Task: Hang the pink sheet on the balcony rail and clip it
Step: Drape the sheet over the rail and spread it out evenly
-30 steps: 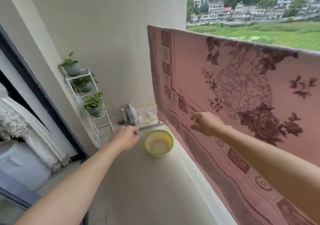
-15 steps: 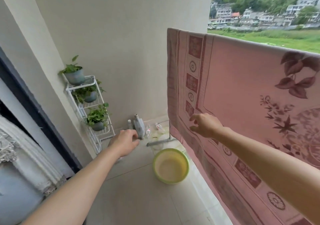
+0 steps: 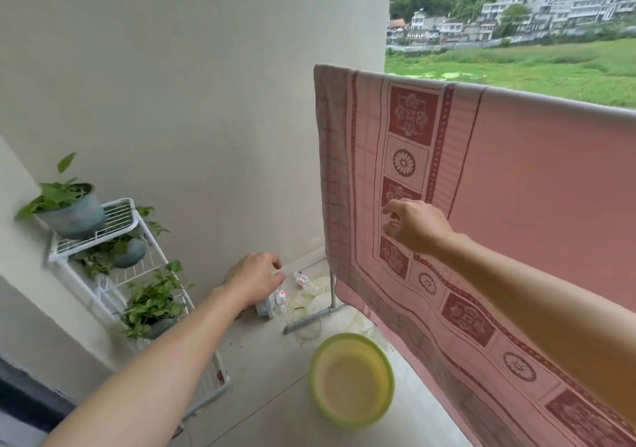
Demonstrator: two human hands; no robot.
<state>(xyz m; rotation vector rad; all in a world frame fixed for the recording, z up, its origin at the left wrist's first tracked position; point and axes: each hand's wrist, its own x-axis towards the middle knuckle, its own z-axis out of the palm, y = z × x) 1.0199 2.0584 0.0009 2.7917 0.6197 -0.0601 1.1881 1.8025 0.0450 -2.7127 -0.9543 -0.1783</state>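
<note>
Compared with half a second ago, the view sits closer to the left end of the pink sheet (image 3: 537,185). Its large leaf and flower print has gone out of frame, leaving the patterned border and plain pink cloth. The right hand (image 3: 417,227) is now higher on that border, in front of a dark red square panel. The left hand (image 3: 255,283) has drifted right and now covers part of a pale bottle (image 3: 265,306) standing on the floor. The basin (image 3: 351,379) appears lower and nearer.

The sheet hangs draped over the balcony rail, which its top fold hides, and its lower edge slopes down to the right. No clip shows on it.

The right hand's fingers are curled against the cloth; whether they pinch it I cannot tell. The left hand is curled in the air, and whether it holds anything I cannot tell.

Counted: two hands, one sheet, one yellow-green basin, one white wire rack (image 3: 132,207) carrying three potted plants (image 3: 67,205), one standing bottle and one small clear bottle (image 3: 305,280) lying on the floor, and one metal post (image 3: 332,286).
</note>
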